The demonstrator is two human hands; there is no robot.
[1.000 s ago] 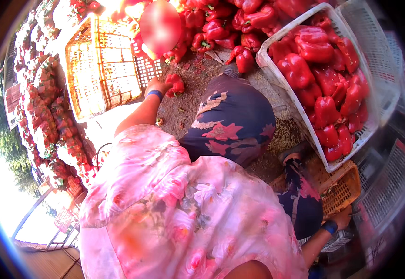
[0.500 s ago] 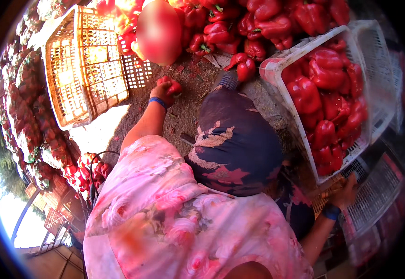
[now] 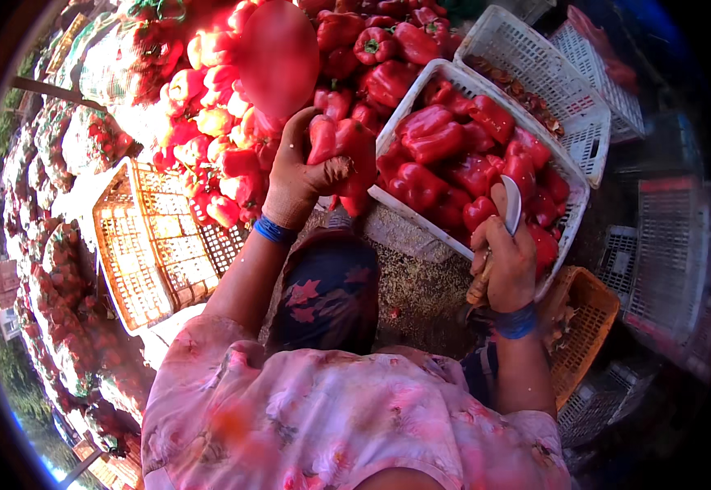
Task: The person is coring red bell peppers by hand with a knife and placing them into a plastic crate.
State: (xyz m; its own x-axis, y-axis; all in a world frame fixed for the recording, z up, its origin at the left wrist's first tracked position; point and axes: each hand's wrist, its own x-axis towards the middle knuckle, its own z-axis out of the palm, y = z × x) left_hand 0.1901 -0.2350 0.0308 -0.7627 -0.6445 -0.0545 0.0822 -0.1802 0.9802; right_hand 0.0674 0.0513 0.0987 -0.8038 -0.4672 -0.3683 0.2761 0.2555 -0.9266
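Observation:
Raised in front of me, my left hand is closed round a red bell pepper, with the thumb across its near side. My right hand grips a short knife with a wooden handle; the curved pale knife blade points up past the fingers. That hand is over the near right corner of a white plastic crate full of red bell peppers. Beyond my left hand lies a large heap of red bell peppers, partly covered by a blurred red oval.
An empty-looking yellowish crate lies tilted at the left, near stacked net sacks of peppers. Behind the full crate is another white crate holding scraps. An orange crate stands beside my right forearm, with grey crates farther right.
My left hand has come up and nearer with a red bell pepper. My right hand has moved from beside the crate to above its edge, and the knife now shows. The view has shifted.

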